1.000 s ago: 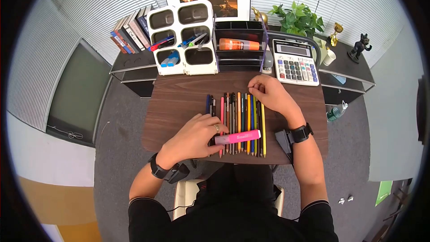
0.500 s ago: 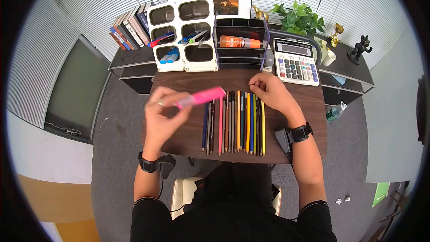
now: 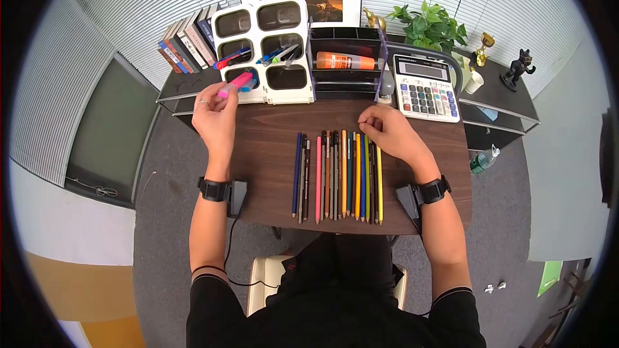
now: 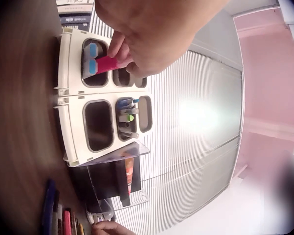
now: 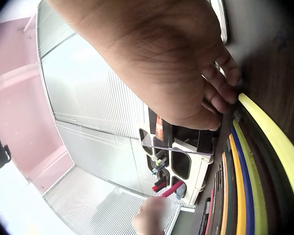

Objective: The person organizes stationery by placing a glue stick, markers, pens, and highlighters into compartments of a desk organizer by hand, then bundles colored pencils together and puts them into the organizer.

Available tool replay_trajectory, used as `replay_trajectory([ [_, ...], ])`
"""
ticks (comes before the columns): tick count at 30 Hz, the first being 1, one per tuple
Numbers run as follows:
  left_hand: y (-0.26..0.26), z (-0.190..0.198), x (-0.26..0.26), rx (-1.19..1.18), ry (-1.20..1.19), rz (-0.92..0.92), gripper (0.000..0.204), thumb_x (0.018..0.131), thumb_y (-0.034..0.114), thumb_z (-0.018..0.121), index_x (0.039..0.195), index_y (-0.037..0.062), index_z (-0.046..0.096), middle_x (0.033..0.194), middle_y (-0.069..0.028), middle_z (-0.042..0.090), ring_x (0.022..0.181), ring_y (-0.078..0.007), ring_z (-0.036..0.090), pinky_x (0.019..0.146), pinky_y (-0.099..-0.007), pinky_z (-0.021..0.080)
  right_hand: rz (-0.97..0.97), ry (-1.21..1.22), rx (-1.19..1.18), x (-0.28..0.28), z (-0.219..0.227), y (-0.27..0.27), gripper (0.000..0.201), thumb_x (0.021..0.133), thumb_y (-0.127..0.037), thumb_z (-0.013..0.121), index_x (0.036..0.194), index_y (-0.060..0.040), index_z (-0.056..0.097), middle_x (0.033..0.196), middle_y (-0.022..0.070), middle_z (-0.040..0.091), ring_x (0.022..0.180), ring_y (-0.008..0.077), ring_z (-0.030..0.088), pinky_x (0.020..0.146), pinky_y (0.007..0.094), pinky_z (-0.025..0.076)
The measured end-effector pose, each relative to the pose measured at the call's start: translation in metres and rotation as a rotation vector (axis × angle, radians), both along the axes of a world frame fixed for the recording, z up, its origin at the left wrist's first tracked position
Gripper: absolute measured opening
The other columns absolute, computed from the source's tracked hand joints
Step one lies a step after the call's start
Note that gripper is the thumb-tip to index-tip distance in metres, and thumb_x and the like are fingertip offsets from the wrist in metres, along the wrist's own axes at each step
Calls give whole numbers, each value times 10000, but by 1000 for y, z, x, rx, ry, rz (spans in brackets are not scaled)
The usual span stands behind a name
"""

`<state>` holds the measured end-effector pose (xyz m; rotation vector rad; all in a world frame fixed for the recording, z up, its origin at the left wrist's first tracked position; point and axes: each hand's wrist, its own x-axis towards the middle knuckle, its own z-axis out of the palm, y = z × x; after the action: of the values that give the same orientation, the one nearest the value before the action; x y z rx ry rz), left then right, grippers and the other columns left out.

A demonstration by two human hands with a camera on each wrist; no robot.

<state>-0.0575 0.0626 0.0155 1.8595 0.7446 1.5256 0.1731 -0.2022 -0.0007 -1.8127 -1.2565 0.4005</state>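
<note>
Calculator [image 3: 426,87]: key legends and brand line too small to read.
Book spines [image 3: 185,44]: lettering blurred, unreadable.
Orange bottle [image 3: 345,61]: label not legible.

Calculator [image 3: 426,89], potted plant [image 3: 430,27], leaning books [image 3: 187,44], orange bottle [image 3: 345,61] in black tray.
</note>
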Motion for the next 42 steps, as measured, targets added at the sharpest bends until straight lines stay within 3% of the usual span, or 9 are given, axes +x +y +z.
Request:
replay_trajectory([
  [1,3,-2,3,20,75,60,268,890,117,792,1101,-31,721,990,-28,688,772,-55,631,700,-212,522,2,0,0,0,1,0,140,890,-80,708,976,30,699,844,121,644,737,217,624,701,341,514],
  [13,18,-14,32,78,284,176,277,816,168,801,1037,4,767,922,-69,677,685,-109,625,667,-282,525,-2,-8,10,0,1,-1,130,891,-66,702,971,35,693,839,133,641,751,235,642,716,352,524],
  [19,27,-17,37,110,320,177,279,837,187,759,1050,7,767,919,-105,676,710,-147,624,701,-310,523,-4,-10,-12,-1,4,-1,125,895,-63,696,964,40,687,843,137,641,756,240,646,723,358,528],
  [28,30,-15,40,95,396,204,273,882,240,712,1061,43,773,1000,-172,690,871,-310,688,787,-375,535,-3,-24,-21,-1,4,-2,125,894,-68,698,963,36,689,845,137,643,754,244,641,723,357,524],
  [34,0,-5,32,189,322,182,326,866,169,754,1175,67,735,999,-123,671,770,-193,658,704,-313,527,-2,-6,0,-2,6,-2,131,895,-67,695,964,44,689,843,139,647,748,239,647,707,355,523],
  [37,-25,-6,12,198,383,-107,400,844,113,782,1234,79,702,990,-85,633,708,-142,613,663,-279,510,-4,-16,-1,-1,6,-2,133,893,-66,694,968,44,689,837,141,652,743,238,650,700,355,523],
  [40,-62,7,-17,-94,723,-443,458,826,87,795,1267,78,672,988,-69,612,734,-141,602,673,-277,504,-4,-28,9,2,1,-2,133,892,-65,694,972,40,692,821,133,654,736,230,645,695,352,520],
  [42,-77,15,-35,-83,824,-574,536,809,124,819,1314,87,642,1100,-98,626,900,-193,633,785,-307,519,-11,-12,-14,4,1,-1,137,905,-70,696,1000,28,691,827,73,628,725,150,579,682,301,496],
])
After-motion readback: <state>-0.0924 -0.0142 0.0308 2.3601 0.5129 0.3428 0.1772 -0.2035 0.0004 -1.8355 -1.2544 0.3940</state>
